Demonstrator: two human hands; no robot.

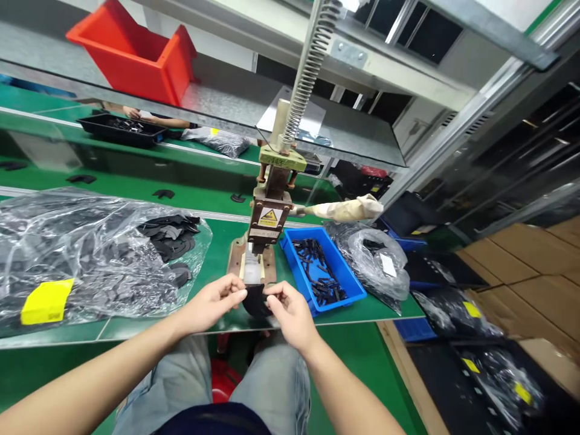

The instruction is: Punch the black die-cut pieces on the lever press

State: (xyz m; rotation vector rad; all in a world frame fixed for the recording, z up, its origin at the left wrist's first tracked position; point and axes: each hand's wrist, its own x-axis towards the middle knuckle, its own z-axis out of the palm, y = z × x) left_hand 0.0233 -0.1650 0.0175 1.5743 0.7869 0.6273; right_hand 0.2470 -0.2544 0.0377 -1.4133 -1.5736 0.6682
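At lower centre, the left hand (221,300) and right hand (290,311), both nearly closed, pinch one black piece (256,302). One blue bin (348,275) sits centre-right.

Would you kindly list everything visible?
Lever press: one, brown-green, centre
Curved piece: one, black, held at press
Blue bin: one, blue, right of press
Small parts: many, black, in blue bin
Large bag: one, clear, left
Flat pieces: many, dark, in large bag
Smaller bags: several, clear, mostly right
Loose pieces: several, black, far side
Red bin: one, red, upper left
Tray: one, black, upper left
Cardboard boxes: several, brown, right
Co-worker's hand: at least one, bare, by tray
Left hand, right hand: one each, bare, on curved piece
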